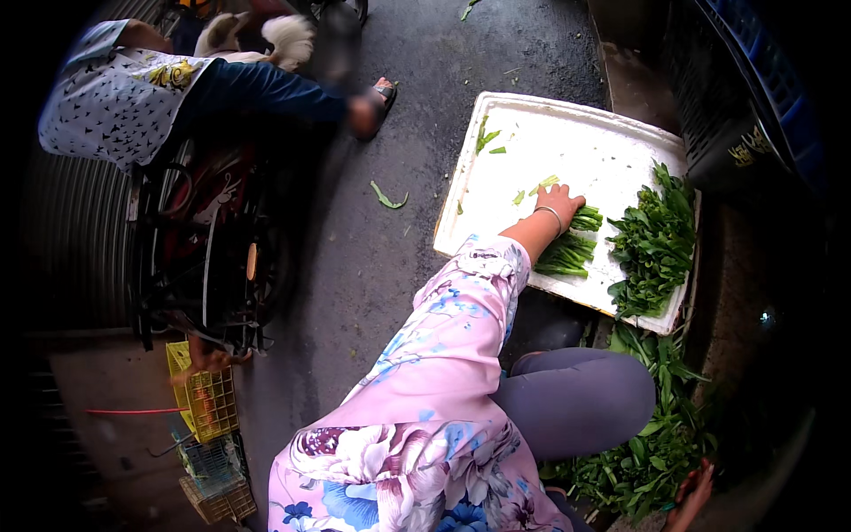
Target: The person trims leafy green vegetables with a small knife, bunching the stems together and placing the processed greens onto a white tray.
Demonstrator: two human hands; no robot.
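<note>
My left hand [560, 203] reaches onto a white foam tray [525, 120], fingers spread and palm down. Under and beside it lie bunches of cut green stems [565, 254]; whether the fingertips press on them is hard to see. Small trimmed pieces [547, 184] are just beyond the fingers. A leafy green bunch [655, 246] rests along the tray's right side. Low at the right edge, my right hand [693, 495] is beside a heap of leafy greens [631, 472]. Its fingers are partly curled and dim, with something small and green by them that I cannot make out.
My bent knee [578, 402] is between the tray and the heap. On the left, a person in a patterned shirt [120, 100] is by a dark vehicle [213, 233], near a white-tailed dog [286, 40]. Yellow baskets [203, 399] stand below. A dark crate [725, 133] borders the tray.
</note>
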